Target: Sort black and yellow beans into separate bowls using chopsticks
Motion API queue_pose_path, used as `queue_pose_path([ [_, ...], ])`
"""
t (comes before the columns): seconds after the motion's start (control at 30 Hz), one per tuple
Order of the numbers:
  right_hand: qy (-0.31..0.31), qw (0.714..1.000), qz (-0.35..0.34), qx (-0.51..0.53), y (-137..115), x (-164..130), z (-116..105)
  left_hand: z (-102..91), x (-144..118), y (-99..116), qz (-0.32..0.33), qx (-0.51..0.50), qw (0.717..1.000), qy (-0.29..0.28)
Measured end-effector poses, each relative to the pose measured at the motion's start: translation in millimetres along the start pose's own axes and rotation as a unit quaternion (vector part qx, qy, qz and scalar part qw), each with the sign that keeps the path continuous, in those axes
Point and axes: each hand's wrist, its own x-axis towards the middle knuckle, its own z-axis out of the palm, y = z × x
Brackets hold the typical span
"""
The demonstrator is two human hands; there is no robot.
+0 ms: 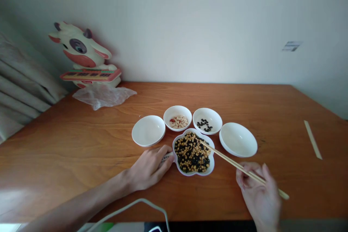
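Observation:
My left hand is closed round the short handle of a white flower-shaped dish. Mixed yellow and black beans fill that dish. In my right hand is a pair of wooden chopsticks, their tips down at the beans on the dish's right side. Whether the tips pinch a bean is too small to tell. Behind the dish stand two white bowls: one holds pale peanuts, the other a few black beans. White bowls to the left and right have nothing in them.
A cow-shaped toy keyboard stands at the back left, with a crumpled clear plastic bag before it. A flat paper strip lies at the right of the wooden table. A white cable loops near the front edge.

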Motion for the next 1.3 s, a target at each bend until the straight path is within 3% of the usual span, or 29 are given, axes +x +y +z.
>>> queue_pose_path([
  [0.2,0.011,1.000,-0.015,-0.019,1,-4,1,0.1,4,-12,0.003,-0.054,0.998,-0.023],
  [0.53,0.017,1.000,-0.024,-0.011,6,-4,1,1.6,-2,-24,0.038,-0.093,0.995,0.020],
  [0.7,0.009,0.999,-0.036,-0.012,5,-3,3,5.7,-5,-32,0.064,-0.063,0.994,0.067],
  [0.97,0.004,0.999,-0.030,-0.012,6,-2,6,0.8,-1,-27,0.120,-0.044,0.991,0.037],
  [1.13,0.000,0.999,-0.045,-0.014,4,-3,7,6.3,-6,-29,0.176,0.017,0.981,0.081],
  [1.3,-0.005,0.998,-0.058,-0.024,3,-4,8,12.9,-6,-31,0.175,0.097,0.973,0.111],
])
